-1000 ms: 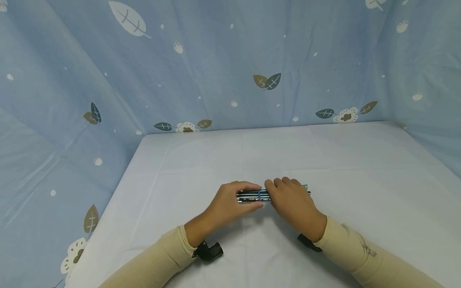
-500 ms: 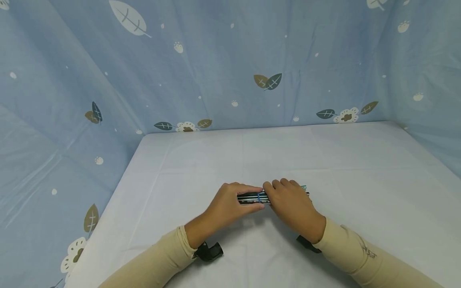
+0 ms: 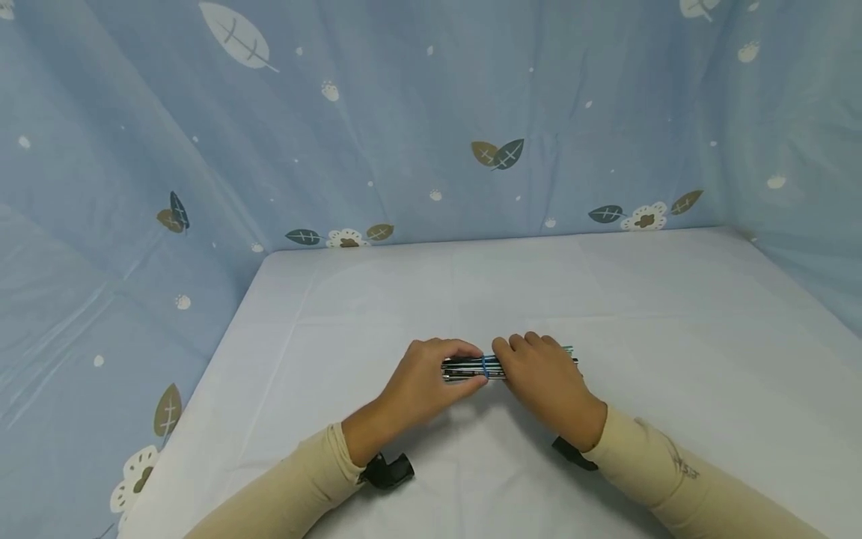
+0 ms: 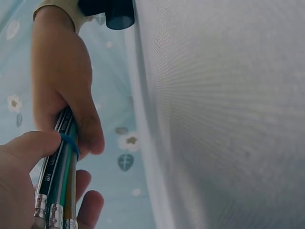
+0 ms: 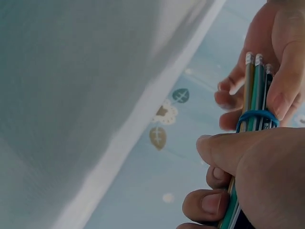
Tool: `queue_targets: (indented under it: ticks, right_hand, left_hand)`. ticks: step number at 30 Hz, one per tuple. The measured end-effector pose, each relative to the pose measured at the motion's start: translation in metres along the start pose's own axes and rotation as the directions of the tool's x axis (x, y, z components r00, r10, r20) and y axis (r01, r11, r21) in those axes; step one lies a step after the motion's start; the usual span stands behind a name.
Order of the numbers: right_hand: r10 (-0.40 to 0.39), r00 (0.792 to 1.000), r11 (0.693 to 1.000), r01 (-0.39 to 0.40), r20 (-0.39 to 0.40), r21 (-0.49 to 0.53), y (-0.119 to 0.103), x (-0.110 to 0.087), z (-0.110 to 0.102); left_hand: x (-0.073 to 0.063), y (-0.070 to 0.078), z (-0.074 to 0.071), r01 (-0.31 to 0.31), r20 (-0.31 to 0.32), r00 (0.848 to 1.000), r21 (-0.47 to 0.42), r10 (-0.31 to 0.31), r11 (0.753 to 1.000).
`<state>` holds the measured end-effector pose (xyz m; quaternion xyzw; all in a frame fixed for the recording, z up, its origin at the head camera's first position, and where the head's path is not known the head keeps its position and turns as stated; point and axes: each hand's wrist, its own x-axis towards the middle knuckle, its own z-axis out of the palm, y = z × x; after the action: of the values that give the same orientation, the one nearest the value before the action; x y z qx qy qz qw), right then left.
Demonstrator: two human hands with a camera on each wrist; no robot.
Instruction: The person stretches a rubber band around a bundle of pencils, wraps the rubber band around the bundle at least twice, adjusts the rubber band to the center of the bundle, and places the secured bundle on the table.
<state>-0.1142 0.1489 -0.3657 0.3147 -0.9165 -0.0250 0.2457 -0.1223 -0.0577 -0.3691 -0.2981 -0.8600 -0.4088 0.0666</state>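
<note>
A bundle of pencils (image 3: 461, 370) with metal-capped ends lies level between my two hands, a blue rubber band (image 5: 257, 115) wrapped around it. My right hand (image 3: 548, 385) grips the bundle's right part, fingers curled over it and only the tips poking out beyond. My left hand (image 3: 414, 382) is around the capped end, thumb on the near side and index finger on the far side, fingertips right at the band. In the left wrist view, dark, green and yellowish pencils (image 4: 57, 183) show, one marked HB, and the left thumb (image 4: 43, 141) touches the band.
A white cloth covers the table (image 3: 431, 292) beneath both hands. Blue curtain (image 3: 404, 112) with leaf and flower prints hangs behind and at the sides. Black camera mounts (image 3: 388, 471) sit under both wrists, close over the cloth.
My left fingertips have drawn back slightly leftward along the pencils, so more of the blue band shows. The right hand keeps its grip almost unmoved.
</note>
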Motion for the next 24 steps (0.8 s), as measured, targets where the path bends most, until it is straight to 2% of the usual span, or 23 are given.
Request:
queue_targets:
  ticks: [4, 8, 11, 17, 24]
  right_hand:
    - [0.006, 1.0, 1.0, -0.006, 0.017, -0.002, -0.0038, -0.0019, -0.0007]
    - [0.01, 1.0, 1.0, -0.01, 0.029, -0.005, -0.006, -0.0015, -0.0017]
    - [0.014, 0.999, 1.0, -0.014, 0.031, -0.002, -0.0065, -0.0011, -0.0023]
    - [0.013, 1.0, 1.0, -0.013, 0.015, 0.006, -0.0068, -0.0008, -0.0007]
    - [0.006, 1.0, 1.0, -0.006, 0.011, 0.0, -0.0092, -0.0002, -0.0017]
  left_hand:
    - [-0.0016, 0.0013, -0.0005, -0.076, -0.007, 0.997, 0.053, 0.077, 0.996]
    - [-0.0027, 0.0023, -0.001, -0.097, -0.011, 0.995, 0.05, 0.097, 0.994]
    - [-0.0018, 0.0019, -0.0002, -0.079, -0.01, 0.997, 0.009, 0.079, 0.997]
    - [-0.0013, 0.0005, 0.0023, -0.003, 0.006, 1.0, -0.094, 0.004, 0.996]
    - [-0.0029, 0.0031, 0.0024, 0.053, 0.029, 0.998, -0.112, -0.05, 0.992]
